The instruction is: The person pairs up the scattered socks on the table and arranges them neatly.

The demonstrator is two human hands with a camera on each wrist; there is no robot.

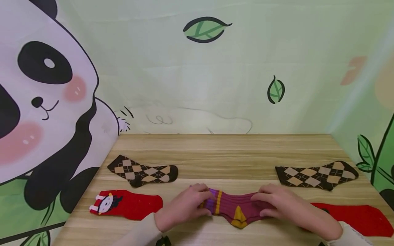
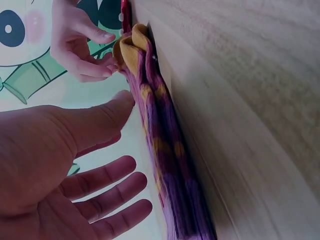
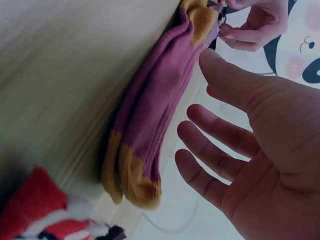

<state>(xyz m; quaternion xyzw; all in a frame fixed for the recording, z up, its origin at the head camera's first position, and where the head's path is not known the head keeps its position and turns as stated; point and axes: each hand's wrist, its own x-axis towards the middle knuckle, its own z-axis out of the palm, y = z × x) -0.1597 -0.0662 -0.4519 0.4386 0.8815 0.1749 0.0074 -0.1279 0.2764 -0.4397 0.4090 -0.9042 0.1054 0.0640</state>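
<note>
A pair of maroon-purple socks (image 1: 231, 201), one laid over the other, lies crosswise on the wooden table with yellow heels and a yellow band near the cuffs. At the cuff end is my left hand (image 1: 191, 205), its fingertips just over the fabric. My right hand (image 1: 284, 206) is over the toe end and hides part of it. In the left wrist view, the left fingers (image 2: 112, 180) are spread and relaxed beside the socks. The right fingers (image 3: 215, 150) are likewise extended in the right wrist view, alongside the yellow toes (image 3: 137, 180).
Behind lie two argyle socks, one at left (image 1: 144, 172) and one at right (image 1: 317, 176). A red sock (image 1: 138, 205) with an animal face is left of my hands; another red sock (image 1: 360, 217) lies partly behind my right forearm. A panda-printed cloth (image 1: 147, 82) backs the table (image 1: 227, 147).
</note>
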